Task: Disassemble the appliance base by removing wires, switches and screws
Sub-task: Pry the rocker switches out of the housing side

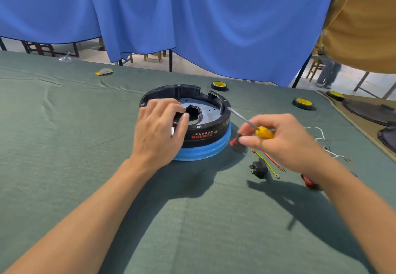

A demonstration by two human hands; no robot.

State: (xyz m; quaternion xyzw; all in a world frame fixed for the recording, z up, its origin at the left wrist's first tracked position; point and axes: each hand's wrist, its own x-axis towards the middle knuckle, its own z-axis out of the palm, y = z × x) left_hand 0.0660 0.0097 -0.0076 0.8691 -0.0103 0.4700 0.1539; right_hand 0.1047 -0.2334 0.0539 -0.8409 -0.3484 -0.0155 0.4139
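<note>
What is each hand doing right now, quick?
Left hand: grips the appliance base at its rim.
Right hand: holds the yellow screwdriver.

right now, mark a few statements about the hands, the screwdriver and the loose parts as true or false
1. The right hand holds a yellow-handled screwdriver. True.
2. The screwdriver's tip is at the far-left side of the base. False: it is at the right rim of the appliance base.
3. The left hand grips the base at its near-left rim. True.
4. The base stands on a stack of books. False: it sits on a blue foam ring.
5. A green-yellow wire and a black switch lie on the green cloth, right of the base. True.
</note>
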